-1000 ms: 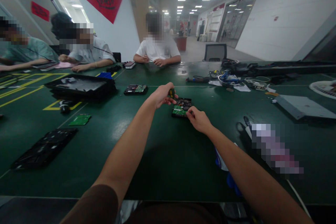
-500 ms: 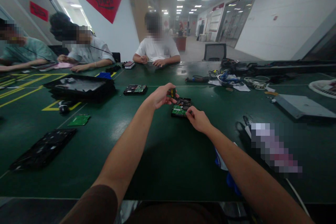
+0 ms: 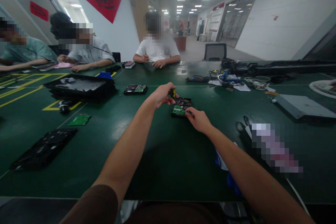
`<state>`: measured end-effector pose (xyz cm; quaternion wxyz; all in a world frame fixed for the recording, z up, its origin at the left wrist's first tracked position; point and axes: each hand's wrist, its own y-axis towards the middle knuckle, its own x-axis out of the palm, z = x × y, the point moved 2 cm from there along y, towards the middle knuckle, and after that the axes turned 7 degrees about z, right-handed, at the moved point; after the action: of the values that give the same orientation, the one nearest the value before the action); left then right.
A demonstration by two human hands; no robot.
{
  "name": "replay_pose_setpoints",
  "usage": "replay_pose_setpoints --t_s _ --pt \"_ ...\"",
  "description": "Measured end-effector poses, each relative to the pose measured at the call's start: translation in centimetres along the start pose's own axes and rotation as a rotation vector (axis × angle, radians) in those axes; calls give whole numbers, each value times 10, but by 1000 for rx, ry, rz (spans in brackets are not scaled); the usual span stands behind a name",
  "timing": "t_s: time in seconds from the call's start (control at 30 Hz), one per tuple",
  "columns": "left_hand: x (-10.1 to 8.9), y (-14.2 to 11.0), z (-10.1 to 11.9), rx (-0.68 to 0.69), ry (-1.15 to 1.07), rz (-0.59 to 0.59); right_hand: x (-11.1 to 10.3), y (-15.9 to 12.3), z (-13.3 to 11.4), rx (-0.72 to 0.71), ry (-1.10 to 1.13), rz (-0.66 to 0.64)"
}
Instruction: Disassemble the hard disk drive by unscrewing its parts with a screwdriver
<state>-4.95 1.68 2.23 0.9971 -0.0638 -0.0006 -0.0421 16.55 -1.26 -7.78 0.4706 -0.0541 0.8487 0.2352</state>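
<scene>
My left hand (image 3: 163, 96) is closed around the black and yellow handle of a screwdriver (image 3: 173, 93); its shaft and tip cannot be made out. Just below and to the right lies a hard drive (image 3: 185, 102) with a black body and a green circuit board (image 3: 179, 111) on its near part. The fingers of my right hand (image 3: 197, 119) are pinched together at the drive's near right edge, beside the board. Those fingertips cover that corner.
Another hard drive (image 3: 135, 89) lies to the left, near a black tray (image 3: 81, 85). A loose green board (image 3: 79, 119) and a black plastic part (image 3: 43, 148) are at left. Cables (image 3: 227, 78) and a metal box (image 3: 306, 106) occupy the right. Several people sit across the table.
My right hand has shifted very slightly left along the drive's edge. My left hand and the screwdriver hold nearly the same place. The person opposite has moved a hand a little.
</scene>
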Motion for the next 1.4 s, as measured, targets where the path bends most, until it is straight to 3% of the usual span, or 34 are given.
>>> replay_pose_setpoints --t_s 0.33,0.6,0.9,1.13,1.4 --pt "-3 -1 1 113 96 50 0 2 -2 -168 -126 96" --pt "0 -2 2 32 0 -5 -3 1 -10 -313 -190 100" --pt "0 -1 1 25 -20 -34 -2 2 -15 -312 -259 72" --pt "-5 0 1 73 42 44 -4 0 -21 -371 -223 34" --pt "-1 -2 3 49 13 31 -2 1 -20 -358 -194 25"
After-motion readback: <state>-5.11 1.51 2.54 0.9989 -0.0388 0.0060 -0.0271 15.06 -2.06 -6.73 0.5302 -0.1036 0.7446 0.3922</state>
